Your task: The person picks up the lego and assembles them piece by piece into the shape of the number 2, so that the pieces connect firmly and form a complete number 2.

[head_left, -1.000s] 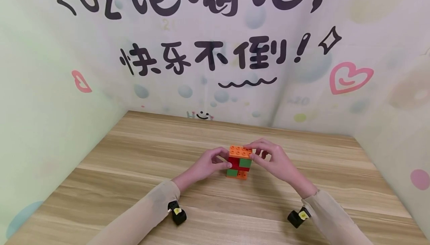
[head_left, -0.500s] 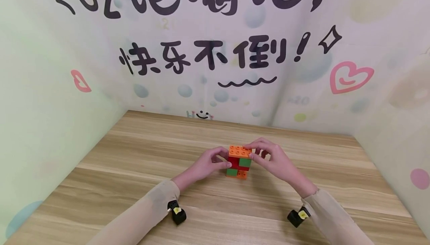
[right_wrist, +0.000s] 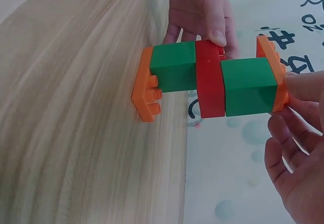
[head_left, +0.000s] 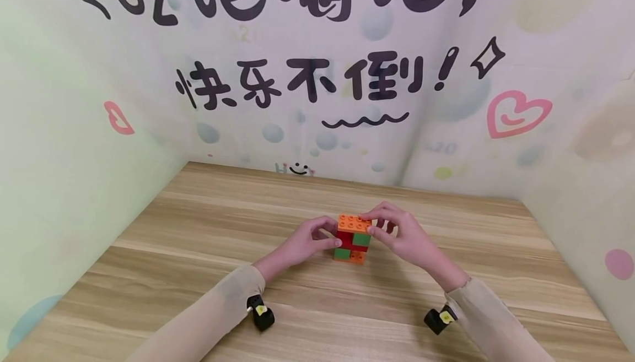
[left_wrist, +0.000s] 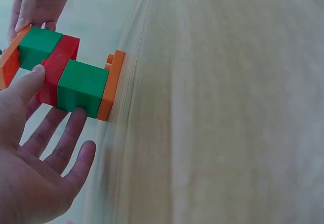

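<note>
A small tower of toy building bricks stands upright on the wooden table. From the bottom it has an orange studded plate (right_wrist: 144,90), a green brick (left_wrist: 83,86), a red brick (right_wrist: 209,80), a second green brick (right_wrist: 249,86) and a top orange plate (head_left: 354,223). The two green bricks sit at opposite ends of the red one. My left hand (head_left: 306,242) holds the red brick from the left, thumb on its near face. On the other side, my right hand (head_left: 401,234) pinches the top orange plate between thumb and fingers at its right end.
The wooden table (head_left: 208,219) spreads around the tower on all sides. Behind it rises a printed cloth wall (head_left: 297,147) with black lettering; pale side walls (head_left: 64,174) flank the table. A small black camera (head_left: 263,315) is strapped at each wrist.
Both hands and the brick tower stay in almost the same place throughout. The view shifts only very slightly.
</note>
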A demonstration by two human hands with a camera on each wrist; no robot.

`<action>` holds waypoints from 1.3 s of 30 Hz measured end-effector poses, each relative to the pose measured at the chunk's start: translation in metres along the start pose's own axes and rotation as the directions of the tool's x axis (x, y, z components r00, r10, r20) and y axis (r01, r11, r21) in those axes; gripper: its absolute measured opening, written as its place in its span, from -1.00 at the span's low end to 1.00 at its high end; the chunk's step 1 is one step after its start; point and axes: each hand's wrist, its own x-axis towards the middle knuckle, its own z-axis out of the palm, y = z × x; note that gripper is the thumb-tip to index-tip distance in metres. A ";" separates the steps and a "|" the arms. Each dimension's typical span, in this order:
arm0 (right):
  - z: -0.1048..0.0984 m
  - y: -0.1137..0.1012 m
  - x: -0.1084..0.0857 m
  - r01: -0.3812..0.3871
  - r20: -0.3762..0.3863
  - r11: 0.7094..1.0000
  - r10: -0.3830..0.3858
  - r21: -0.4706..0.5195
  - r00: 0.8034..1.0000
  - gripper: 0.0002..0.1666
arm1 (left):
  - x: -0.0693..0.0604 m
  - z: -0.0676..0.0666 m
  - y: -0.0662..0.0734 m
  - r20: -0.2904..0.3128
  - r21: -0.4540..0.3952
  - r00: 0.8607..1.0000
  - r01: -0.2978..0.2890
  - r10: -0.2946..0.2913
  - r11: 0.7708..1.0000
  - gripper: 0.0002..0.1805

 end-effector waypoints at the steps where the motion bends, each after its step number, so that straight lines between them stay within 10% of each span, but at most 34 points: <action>1: 0.000 0.000 0.000 0.006 -0.001 1.000 -0.006 -0.005 1.000 -0.68 | 0.000 0.000 0.000 0.001 0.002 1.000 -0.001 0.001 1.000 -0.68; 39: 0.003 0.012 -0.015 0.029 -0.146 0.997 -0.041 -0.077 0.988 -0.61 | -0.002 -0.002 0.003 0.008 -0.004 1.000 -0.008 0.008 1.000 -0.67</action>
